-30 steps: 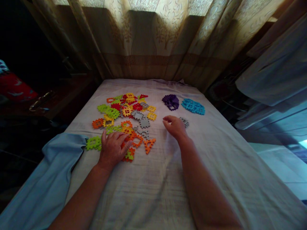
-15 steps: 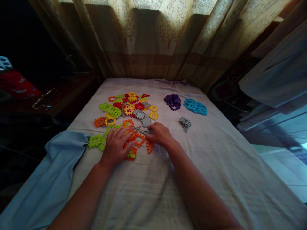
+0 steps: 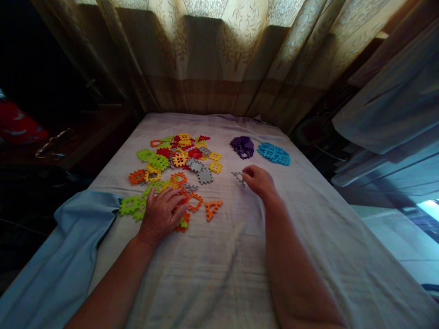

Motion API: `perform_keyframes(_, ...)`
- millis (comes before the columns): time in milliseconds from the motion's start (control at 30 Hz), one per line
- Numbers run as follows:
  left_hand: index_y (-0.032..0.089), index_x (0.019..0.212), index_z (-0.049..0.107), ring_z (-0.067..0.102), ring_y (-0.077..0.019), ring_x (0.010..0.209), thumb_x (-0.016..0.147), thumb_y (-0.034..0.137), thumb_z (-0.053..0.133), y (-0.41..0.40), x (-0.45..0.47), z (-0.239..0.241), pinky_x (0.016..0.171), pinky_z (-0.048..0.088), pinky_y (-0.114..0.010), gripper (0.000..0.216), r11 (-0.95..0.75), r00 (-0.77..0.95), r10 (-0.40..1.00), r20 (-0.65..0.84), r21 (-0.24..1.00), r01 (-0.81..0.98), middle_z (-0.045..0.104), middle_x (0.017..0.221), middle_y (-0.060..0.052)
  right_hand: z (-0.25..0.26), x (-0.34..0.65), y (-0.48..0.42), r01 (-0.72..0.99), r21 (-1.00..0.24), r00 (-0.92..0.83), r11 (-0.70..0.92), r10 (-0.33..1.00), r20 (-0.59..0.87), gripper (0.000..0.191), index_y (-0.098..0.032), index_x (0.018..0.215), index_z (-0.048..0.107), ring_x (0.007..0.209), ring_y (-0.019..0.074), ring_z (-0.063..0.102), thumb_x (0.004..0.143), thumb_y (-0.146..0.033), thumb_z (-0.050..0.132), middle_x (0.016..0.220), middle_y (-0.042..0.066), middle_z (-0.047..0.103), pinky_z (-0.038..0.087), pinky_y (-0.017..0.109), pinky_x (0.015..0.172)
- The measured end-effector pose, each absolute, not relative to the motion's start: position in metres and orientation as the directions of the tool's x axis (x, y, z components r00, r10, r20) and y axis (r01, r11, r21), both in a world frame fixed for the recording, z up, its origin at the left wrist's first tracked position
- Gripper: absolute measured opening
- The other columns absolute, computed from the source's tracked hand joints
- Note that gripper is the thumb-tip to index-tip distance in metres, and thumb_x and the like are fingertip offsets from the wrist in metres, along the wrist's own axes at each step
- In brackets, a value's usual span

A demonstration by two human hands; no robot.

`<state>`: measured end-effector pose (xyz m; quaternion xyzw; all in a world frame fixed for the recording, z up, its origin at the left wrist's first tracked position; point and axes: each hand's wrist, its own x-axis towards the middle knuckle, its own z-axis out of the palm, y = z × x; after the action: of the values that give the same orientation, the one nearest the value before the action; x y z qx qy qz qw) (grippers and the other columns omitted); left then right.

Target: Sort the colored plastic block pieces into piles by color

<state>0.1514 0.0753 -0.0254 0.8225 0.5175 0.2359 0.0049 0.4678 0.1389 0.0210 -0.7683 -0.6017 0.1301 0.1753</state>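
Observation:
A heap of flat plastic puzzle pieces (image 3: 178, 164) in orange, green, yellow, red and grey lies on a pale bed sheet (image 3: 219, 256). My left hand (image 3: 161, 212) rests flat, fingers spread, on the near edge of that heap, over orange and green pieces. My right hand (image 3: 259, 180) is to the right of the heap, fingers pinched on a small grey piece (image 3: 238, 176) held just above the sheet. Beyond it lie a purple pile (image 3: 243, 146) and a blue pile (image 3: 274, 153). An orange triangular piece (image 3: 212, 209) lies alone between my hands.
A light blue cloth (image 3: 68, 246) lies bunched along the bed's left edge. Patterned curtains (image 3: 219, 55) hang behind the bed. Dark furniture stands at the left, with a red object (image 3: 18, 128) on it. Pale fabric (image 3: 394, 105) hangs at the right.
My right hand went from the right side into the heap, took a grey piece and moved back right with it. The small grey pile seen earlier is now hidden behind that hand. The left hand stayed put.

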Motion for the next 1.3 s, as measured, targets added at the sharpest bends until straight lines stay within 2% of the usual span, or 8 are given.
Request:
perform_keyframes(167, 0.026, 0.103, 0.073, 0.061, -0.0306, 0.122, 0.096, 0.045, 0.048, 0.076, 0.151, -0.024, 0.117, 0.02, -0.064, 0.032, -0.441, 0.316, 0.857, 0.406, 0.262, 0.859, 0.073, 0.122, -0.007, 0.019, 0.51, 0.135, 0.858, -0.348, 0.407, -0.378, 0.913, 0.01, 0.026, -0.023, 0.108, 0.074, 0.093, 0.0219, 0.068, 0.088, -0.028, 0.057, 0.103, 0.006, 0.076, 0.046, 0.03, 0.073)
perform_keyframes(333, 0.026, 0.101, 0.072, 0.062, -0.0294, 0.121, 0.097, 0.045, 0.044, 0.076, 0.151, -0.024, 0.117, 0.02, -0.063, 0.034, -0.426, 0.3, 0.861, 0.411, 0.261, 0.866, 0.073, 0.119, -0.007, 0.018, 0.512, 0.137, 0.86, -0.346, 0.435, -0.375, 0.894, 0.112, 0.034, -0.022, 0.117, 0.072, 0.101, 0.0243, 0.067, 0.089, -0.032, 0.056, 0.117, 0.009, 0.072, 0.049, 0.034, 0.08)
perform_keyframes(500, 0.026, 0.101, 0.071, 0.061, -0.029, 0.121, 0.098, 0.047, 0.043, 0.076, 0.152, -0.024, 0.118, 0.02, -0.062, 0.036, -0.421, 0.296, 0.865, 0.405, 0.268, 0.867, 0.073, 0.119, -0.007, 0.019, 0.455, 0.139, 0.911, -0.398, 0.19, -0.11, 0.967, 0.168, 0.029, -0.024, 0.113, 0.073, 0.094, 0.0184, 0.068, 0.092, -0.028, 0.053, 0.116, 0.007, 0.071, 0.05, 0.032, 0.088)
perform_keyframes(633, 0.026, 0.102, 0.07, 0.061, -0.0287, 0.121, 0.098, 0.046, 0.043, 0.076, 0.152, -0.024, 0.117, 0.021, -0.061, 0.034, -0.416, 0.291, 0.872, 0.393, 0.284, 0.864, 0.073, 0.12, -0.006, 0.013, 0.393, 0.128, 0.911, -0.377, -0.165, 0.169, 0.985, 0.042, 0.029, -0.026, 0.116, 0.072, 0.107, 0.0203, 0.064, 0.094, -0.028, 0.054, 0.118, 0.007, 0.07, 0.048, 0.031, 0.093)
perform_keyframes(733, 0.026, 0.102, 0.07, 0.061, -0.0287, 0.121, 0.097, 0.045, 0.044, 0.077, 0.153, -0.024, 0.117, 0.023, -0.061, 0.033, -0.416, 0.288, 0.873, 0.395, 0.292, 0.861, 0.073, 0.121, -0.007, 0.006, 0.364, 0.119, 0.9, -0.339, -0.292, 0.273, 0.956, -0.006, 0.034, -0.027, 0.125, 0.068, 0.112, 0.0219, 0.061, 0.096, -0.03, 0.052, 0.119, 0.008, 0.069, 0.047, 0.031, 0.094)
perform_keyframes(900, 0.026, 0.103, 0.071, 0.06, -0.0286, 0.121, 0.097, 0.042, 0.045, 0.077, 0.153, -0.025, 0.115, 0.028, -0.059, 0.031, -0.417, 0.287, 0.872, 0.397, 0.294, 0.86, 0.072, 0.121, -0.007, -0.002, 0.353, 0.114, 0.894, -0.286, -0.348, 0.345, 0.937, 0.043, 0.032, -0.028, 0.123, 0.07, 0.11, 0.0217, 0.059, 0.096, -0.03, 0.051, 0.117, 0.008, 0.067, 0.045, 0.031, 0.094)
perform_keyframes(1033, 0.025, 0.102, 0.07, 0.06, -0.0285, 0.121, 0.097, 0.043, 0.044, 0.078, 0.153, -0.027, 0.111, 0.035, -0.057, 0.032, -0.424, 0.3, 0.87, 0.391, 0.285, 0.859, 0.072, 0.121, -0.007, -0.003, 0.353, 0.115, 0.887, -0.317, -0.343, 0.336, 0.939, 0.036, 0.027, -0.027, 0.111, 0.075, 0.108, 0.0204, 0.059, 0.097, -0.031, 0.053, 0.113, 0.007, 0.069, 0.045, 0.029, 0.093)
perform_keyframes(1300, 0.024, 0.106, 0.07, 0.061, -0.0268, 0.121, 0.098, 0.043, 0.043, 0.078, 0.152, -0.027, 0.112, 0.037, -0.053, 0.034, -0.444, 0.308, 0.855, 0.418, 0.281, 0.851, 0.071, 0.123, -0.008, 0.003, 0.362, 0.12, 0.886, -0.321, -0.332, 0.334, 0.941, 0.062, 0.023, -0.023, 0.104, 0.074, 0.104, 0.0197, 0.061, 0.096, -0.029, 0.053, 0.107, 0.007, 0.07, 0.045, 0.029, 0.09)
